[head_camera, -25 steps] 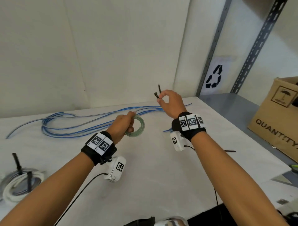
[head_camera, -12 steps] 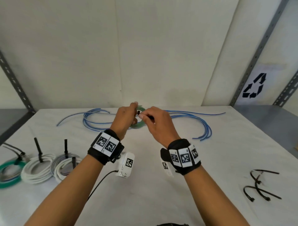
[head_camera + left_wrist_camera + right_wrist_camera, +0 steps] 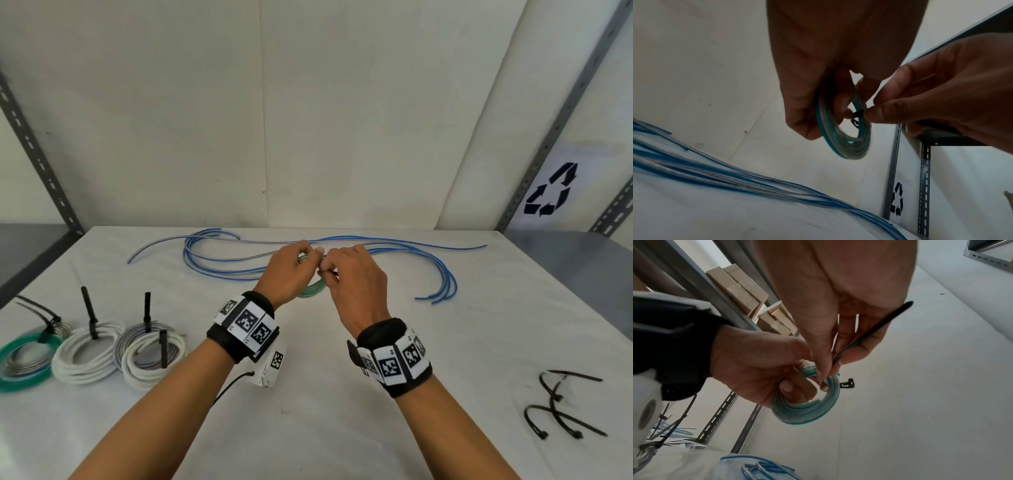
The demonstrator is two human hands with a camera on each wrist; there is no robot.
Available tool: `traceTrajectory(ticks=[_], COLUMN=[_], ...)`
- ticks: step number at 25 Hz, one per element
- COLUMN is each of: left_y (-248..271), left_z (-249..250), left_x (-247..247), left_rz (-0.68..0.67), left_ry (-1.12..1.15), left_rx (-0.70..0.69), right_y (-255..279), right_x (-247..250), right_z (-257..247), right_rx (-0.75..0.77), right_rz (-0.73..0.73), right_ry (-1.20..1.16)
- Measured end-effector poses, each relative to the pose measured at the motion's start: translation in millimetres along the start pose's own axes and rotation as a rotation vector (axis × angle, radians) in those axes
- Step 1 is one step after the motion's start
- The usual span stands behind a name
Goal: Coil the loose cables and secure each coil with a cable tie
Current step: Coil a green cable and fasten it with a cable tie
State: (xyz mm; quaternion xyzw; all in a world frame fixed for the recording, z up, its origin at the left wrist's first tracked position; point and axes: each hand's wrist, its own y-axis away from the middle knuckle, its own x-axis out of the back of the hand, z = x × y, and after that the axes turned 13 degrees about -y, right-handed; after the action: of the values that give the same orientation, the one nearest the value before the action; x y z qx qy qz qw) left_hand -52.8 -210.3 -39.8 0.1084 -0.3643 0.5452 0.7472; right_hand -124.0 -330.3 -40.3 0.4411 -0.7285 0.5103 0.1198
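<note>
My left hand [image 3: 291, 270] grips a small green coil [image 3: 313, 289] above the white table, fingers curled through its hole; the coil [image 3: 844, 129] hangs below the palm in the left wrist view. My right hand [image 3: 346, 274] pinches a black cable tie [image 3: 869, 334] against the coil [image 3: 807, 407]. The tie's head [image 3: 847, 383] sticks out past the ring, and a black bit of tie [image 3: 858, 113] sits between thumb and forefinger at the coil's rim. Loose blue cables [image 3: 239, 260] lie along the table's back, just behind both hands.
Several tied coils, green [image 3: 24, 359] and white [image 3: 89, 353], sit at the left. Spare black cable ties [image 3: 561, 407] lie at the right front. Grey shelf uprights [image 3: 37, 154] flank the table; a recycling sign [image 3: 551, 190] hangs at right.
My right hand came down from above with the cable tie and met the left hand at the green coil. The view swung left, bringing the tied coils and spare ties into sight.
</note>
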Motion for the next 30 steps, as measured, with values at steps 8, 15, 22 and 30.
traceTrajectory(ticks=[8, 15, 22, 30], left_y=[-4.7, -7.9, -1.4, 4.0], left_z=[0.7, -11.1, 2.0, 7.5], left_x=[4.4, 10.0, 11.1, 14.0], left_rz=[0.055, 0.162, 0.125, 0.094], left_ry=[0.311, 0.424, 0.457, 0.419], left_rx=[0.039, 0.080, -0.014, -0.055], right_y=[1.7, 1.6, 2.0, 3.2], right_x=[2.3, 6.5, 12.6, 19.4], right_z=[-4.5, -3.3, -5.1, -6.4], right_rx=[-0.162, -0.214, -0.482, -0.612], right_rz=[-0.042, 0.039, -0.148, -0.215], right_ry=[0.010, -0.747, -1.159, -1.272])
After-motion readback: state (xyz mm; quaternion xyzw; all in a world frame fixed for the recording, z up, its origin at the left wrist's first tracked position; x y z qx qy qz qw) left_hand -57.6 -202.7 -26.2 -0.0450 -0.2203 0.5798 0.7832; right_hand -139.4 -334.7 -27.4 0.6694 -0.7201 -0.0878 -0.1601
